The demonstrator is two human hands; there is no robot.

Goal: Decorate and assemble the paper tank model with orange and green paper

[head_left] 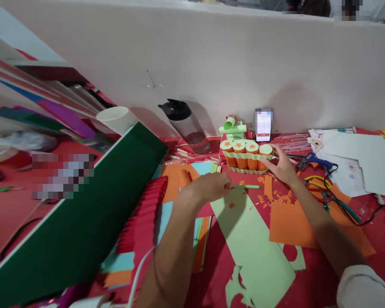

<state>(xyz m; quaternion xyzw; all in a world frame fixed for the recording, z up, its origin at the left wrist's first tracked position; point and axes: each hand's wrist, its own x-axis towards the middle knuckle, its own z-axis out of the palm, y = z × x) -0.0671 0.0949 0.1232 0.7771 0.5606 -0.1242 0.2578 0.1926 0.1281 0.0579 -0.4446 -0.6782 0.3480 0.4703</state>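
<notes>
Stick [248,187] clamped in L hand [215,187], R hand [281,166] pinching paper rolls [242,160]; phone [263,125] behind, bottle [194,133] & glue gun [322,163] nr.

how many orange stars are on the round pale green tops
3, one per top from the left: first star, second star, third star. The fourth top, by the right hand, shows none.

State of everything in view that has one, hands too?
Left hand: closed round green stick
Right hand: touching orange craft at right end
Orange craft: three tops starred, rightmost plain
Phone: upright, screen lit
Bottle: standing, lid on
Glue gun: lying down, power unclear
Green sheet: flat
Orange sheet: flat
</notes>
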